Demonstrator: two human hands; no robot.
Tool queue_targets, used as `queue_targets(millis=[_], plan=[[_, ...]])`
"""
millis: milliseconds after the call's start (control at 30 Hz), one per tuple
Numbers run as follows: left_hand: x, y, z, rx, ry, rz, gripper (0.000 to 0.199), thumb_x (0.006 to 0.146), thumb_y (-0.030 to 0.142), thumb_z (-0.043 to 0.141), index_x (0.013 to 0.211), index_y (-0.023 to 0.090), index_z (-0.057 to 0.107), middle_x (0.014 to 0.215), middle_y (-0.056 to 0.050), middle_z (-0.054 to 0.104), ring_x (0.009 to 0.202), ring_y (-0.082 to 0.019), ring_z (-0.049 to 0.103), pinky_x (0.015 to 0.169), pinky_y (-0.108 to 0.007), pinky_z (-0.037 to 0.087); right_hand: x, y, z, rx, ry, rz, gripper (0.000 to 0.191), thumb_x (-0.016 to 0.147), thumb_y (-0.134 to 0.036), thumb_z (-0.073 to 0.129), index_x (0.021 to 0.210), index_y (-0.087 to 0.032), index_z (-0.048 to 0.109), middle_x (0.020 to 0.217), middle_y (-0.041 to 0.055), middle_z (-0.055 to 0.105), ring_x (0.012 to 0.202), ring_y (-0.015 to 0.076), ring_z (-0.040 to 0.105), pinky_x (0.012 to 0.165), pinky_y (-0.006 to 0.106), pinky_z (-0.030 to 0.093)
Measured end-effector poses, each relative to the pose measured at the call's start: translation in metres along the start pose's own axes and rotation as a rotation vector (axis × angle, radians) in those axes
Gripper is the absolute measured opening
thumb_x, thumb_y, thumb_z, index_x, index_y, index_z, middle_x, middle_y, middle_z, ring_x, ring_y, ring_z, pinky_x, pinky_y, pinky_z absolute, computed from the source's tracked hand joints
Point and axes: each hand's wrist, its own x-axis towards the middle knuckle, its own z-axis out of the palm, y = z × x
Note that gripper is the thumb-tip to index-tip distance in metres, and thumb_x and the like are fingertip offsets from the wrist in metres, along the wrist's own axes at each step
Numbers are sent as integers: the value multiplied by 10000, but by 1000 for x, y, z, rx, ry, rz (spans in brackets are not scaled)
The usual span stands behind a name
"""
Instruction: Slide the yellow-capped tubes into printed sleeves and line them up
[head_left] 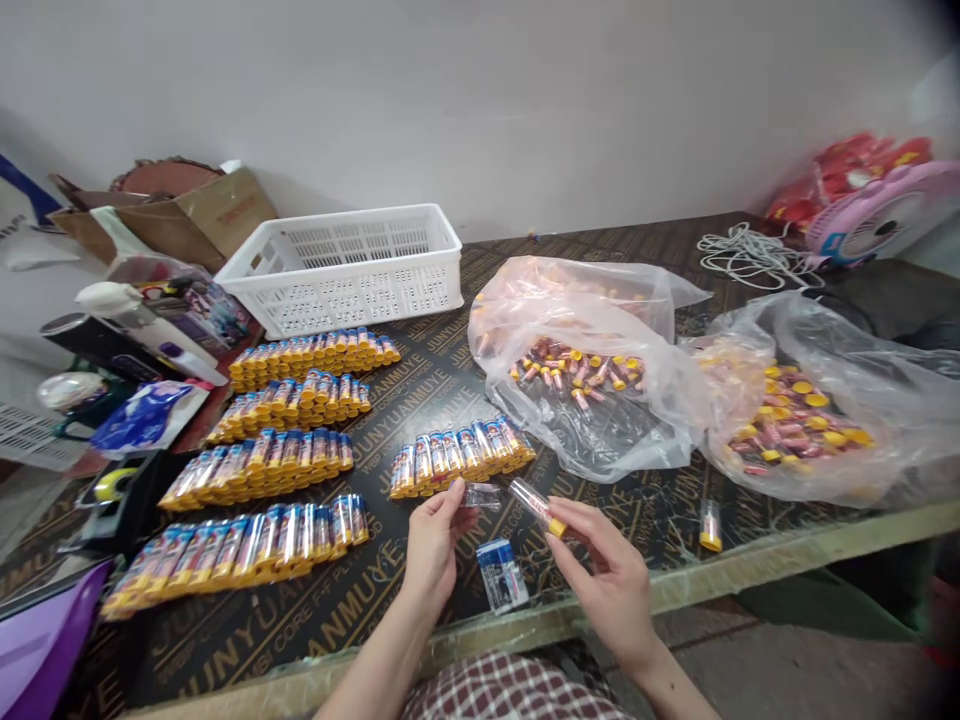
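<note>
Between the thumb and fingers of my left hand is a clear plastic sleeve, pinched at its left end. My right hand grips a clear tube with a yellow cap by the cap end, its clear end tilted toward the sleeve. The two items are close but apart. Below them on the table lies a small stack of printed blue and clear sleeves. Just beyond my left hand stands a group of tubes with blue tops and yellow bases. Another yellow-capped tube stands near the front edge at right.
Several rows of tubes fill the left of the table. Behind them sits a white plastic basket. Open plastic bags hold many small yellow-capped tubes. A white cord and a pink fan are at back right.
</note>
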Motion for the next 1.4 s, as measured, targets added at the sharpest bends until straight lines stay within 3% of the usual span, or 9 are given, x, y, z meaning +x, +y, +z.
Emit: queue_targets(millis=[233, 467, 633, 733, 833, 1000, 1400], plan=[[-1, -2, 1, -44, 19, 6, 382, 477, 402, 857, 631, 101, 681, 572, -20, 653, 516, -97, 590, 531, -200, 492, 1, -8, 11, -92, -54, -214, 402, 846, -56, 545, 1190, -258, 594, 1130, 61, 630, 1047, 184, 605, 917, 309, 503], [-11, -2, 4, 0, -173, 69, 299, 626, 336, 797, 773, 115, 661, 738, -43, 684, 644, -117, 619, 608, -218, 500, -6, 4, 16, 27, -232, -96, 352, 886, -116, 499, 1178, -283, 600, 1166, 60, 589, 1070, 185, 586, 910, 310, 506], [-18, -3, 3, 61, -319, -44, 398, 584, 277, 829, 906, 134, 645, 751, -39, 687, 624, -123, 623, 622, -244, 506, -3, 10, 20, -19, -185, -159, 482, 835, -78, 506, 1258, -308, 527, 1055, 58, 554, 1001, 184, 579, 871, 328, 515], [-22, -3, 2, 166, -409, -84, 391, 595, 320, 818, 892, 109, 676, 756, -58, 690, 621, -124, 617, 620, -239, 498, 5, 11, 19, -52, -206, -208, 714, 729, -76, 565, 1377, -299, 363, 1306, 96, 428, 1220, 263, 449, 1004, 454, 425], [-27, 0, 2, 256, -469, -99, 357, 657, 416, 757, 824, 106, 696, 703, -60, 681, 606, -131, 609, 606, -242, 486, 13, 10, 17, 11, -333, -205, 832, 657, -82, 554, 1414, -277, 269, 1484, 97, 240, 1347, 311, 296, 1049, 513, 365], [-31, 3, 5, 283, -482, -127, 350, 628, 427, 770, 766, 115, 696, 658, -38, 654, 550, -115, 575, 533, -216, 447, 17, 11, 16, 145, -496, -212, 839, 607, -74, 499, 1402, -236, 285, 1378, 99, 436, 1265, 268, 444, 1043, 443, 404], [-34, -2, 4, 267, -453, -124, 356, 637, 420, 765, 800, 115, 680, 656, -27, 633, 545, -109, 567, 515, -208, 449, 12, 12, 18, 245, -455, -187, 873, 593, -54, 491, 1414, -233, 255, 1376, 104, 443, 1234, 266, 488, 1033, 425, 430]])
